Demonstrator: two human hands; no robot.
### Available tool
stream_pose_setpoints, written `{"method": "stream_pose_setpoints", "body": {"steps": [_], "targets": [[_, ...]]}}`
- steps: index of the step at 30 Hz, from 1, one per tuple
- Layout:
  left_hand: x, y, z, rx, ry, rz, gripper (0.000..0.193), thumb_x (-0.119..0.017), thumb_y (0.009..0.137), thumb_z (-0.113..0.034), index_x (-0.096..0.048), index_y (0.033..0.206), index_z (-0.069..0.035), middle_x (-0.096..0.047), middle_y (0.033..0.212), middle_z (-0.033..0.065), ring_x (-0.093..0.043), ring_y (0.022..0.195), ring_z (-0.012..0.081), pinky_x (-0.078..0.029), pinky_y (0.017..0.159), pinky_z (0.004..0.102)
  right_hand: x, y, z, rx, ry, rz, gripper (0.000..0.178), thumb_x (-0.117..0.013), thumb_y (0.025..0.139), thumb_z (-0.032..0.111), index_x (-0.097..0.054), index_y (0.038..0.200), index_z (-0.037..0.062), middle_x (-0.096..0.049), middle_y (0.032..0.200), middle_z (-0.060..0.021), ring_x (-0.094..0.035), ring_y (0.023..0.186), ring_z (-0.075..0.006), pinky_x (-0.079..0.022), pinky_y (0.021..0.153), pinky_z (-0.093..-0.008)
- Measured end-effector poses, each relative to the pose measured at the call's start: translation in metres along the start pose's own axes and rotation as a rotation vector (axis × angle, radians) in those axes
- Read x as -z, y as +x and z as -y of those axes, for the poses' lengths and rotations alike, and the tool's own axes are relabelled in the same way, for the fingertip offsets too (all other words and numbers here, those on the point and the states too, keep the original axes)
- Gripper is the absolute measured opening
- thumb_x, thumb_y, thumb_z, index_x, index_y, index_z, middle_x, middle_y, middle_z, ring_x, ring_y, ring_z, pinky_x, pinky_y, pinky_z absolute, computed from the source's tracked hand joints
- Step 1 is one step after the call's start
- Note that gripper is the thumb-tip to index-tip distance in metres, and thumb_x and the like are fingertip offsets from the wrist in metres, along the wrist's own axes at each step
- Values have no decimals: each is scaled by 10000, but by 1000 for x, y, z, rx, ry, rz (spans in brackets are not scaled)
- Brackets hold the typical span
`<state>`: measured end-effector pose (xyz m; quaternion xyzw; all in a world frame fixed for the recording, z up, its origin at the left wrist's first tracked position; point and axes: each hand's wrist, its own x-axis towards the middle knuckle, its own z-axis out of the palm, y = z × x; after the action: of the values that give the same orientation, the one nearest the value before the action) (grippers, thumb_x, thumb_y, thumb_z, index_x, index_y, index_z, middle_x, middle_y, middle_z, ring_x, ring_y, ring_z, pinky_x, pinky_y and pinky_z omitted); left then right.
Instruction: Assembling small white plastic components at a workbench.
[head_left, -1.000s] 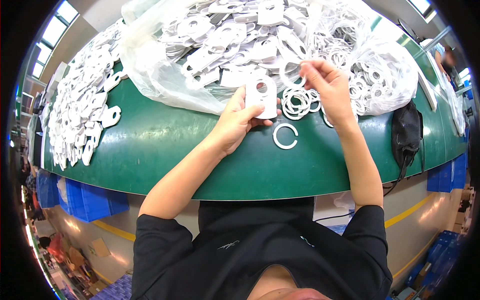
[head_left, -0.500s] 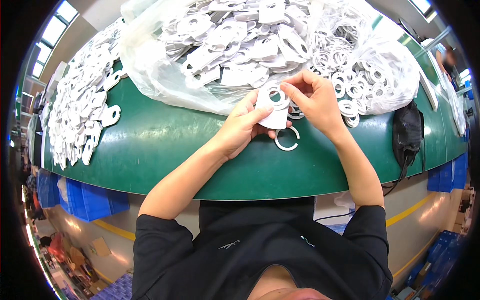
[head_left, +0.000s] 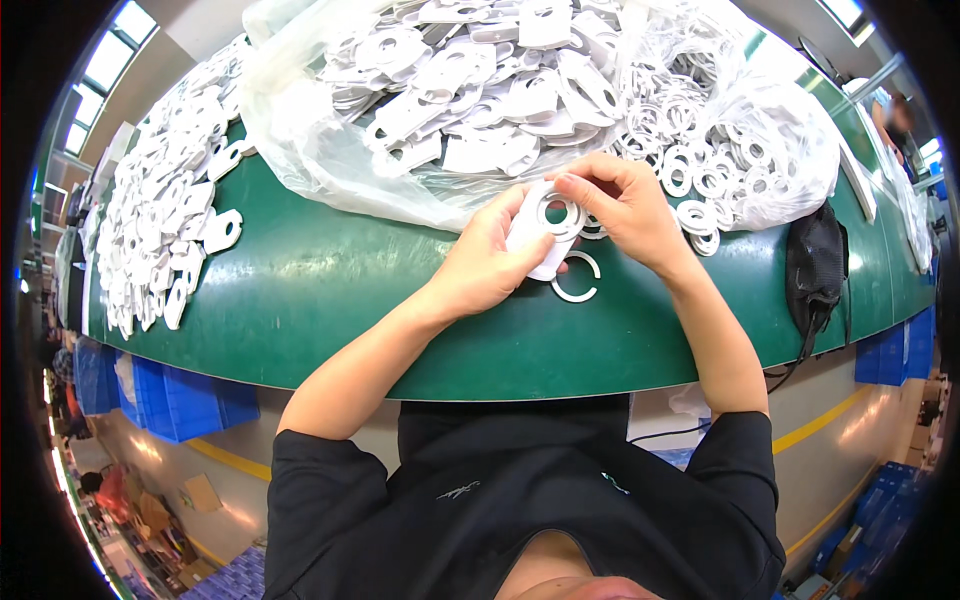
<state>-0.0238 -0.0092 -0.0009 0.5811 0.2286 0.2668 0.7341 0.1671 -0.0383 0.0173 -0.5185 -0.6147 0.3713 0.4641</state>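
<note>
My left hand grips a flat white plastic plate with a rounded end and a round hole, its thumb lying across the face. A white ring sits around the hole on that rounded end. My right hand pinches the ring's upper edge between thumb and forefinger, against the plate; the other fingers curl and are partly hidden. Just right of the plate, a loose white C-shaped open ring lies on the green table.
Ahead, a clear plastic bag holds a heap of white plates. Many white rings lie in clear plastic at right. More plates pile up at far left. A black mesh pouch lies near the right edge.
The plate has tilted, its square end swinging toward the lower left. My left hand has turned with it, and my right hand has shifted slightly down and left along the rounded end.
</note>
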Motion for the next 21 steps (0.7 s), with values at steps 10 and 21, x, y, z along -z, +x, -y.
{"method": "stream_pose_setpoints", "body": {"steps": [10,21], "targets": [[9,-1,5,-184,602,-188,232,-484,941,-199,-543,837,0,-499,661,64,-460,626,104,-393,584,293,-6,-2,10,95,-301,133,97,-612,850,76,-595,817,-13,-570,684,-57,-492,630,-128,-402,609,-258],[5,9,20,-345,-86,-286,158,-439,988,-159,-425,1048,-14,-548,936,61,-512,836,101,-444,715,281,-15,0,-11,-38,166,-102,207,-507,982,166,-619,969,-8,-604,837,24,-492,731,-18,-394,638,-175]]}}
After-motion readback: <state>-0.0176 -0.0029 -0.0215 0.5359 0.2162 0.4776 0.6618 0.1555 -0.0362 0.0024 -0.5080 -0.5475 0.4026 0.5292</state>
